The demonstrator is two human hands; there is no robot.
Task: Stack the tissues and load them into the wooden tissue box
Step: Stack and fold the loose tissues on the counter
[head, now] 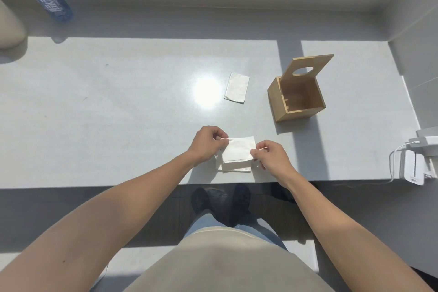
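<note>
1. Left hand [206, 142] pinches the top tissue's [239, 149] left edge, over the stack [234, 168] near the tabletop's [118, 102] front
2. Right hand [272, 155] pinches its right edge
3. Loose tissue [237, 87] lies beyond; the open wooden tissue box [296, 97] stands far-right, nearer the right hand

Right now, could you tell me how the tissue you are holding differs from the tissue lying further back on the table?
The held tissue is pinched at both ends by the left hand and right hand, just above a small stack near the table's front edge; the lone tissue lies flat and untouched. The held tissue runs widthwise; the lone tissue runs roughly front to back. Both are white, folded rectangles outside the wooden box.
</note>
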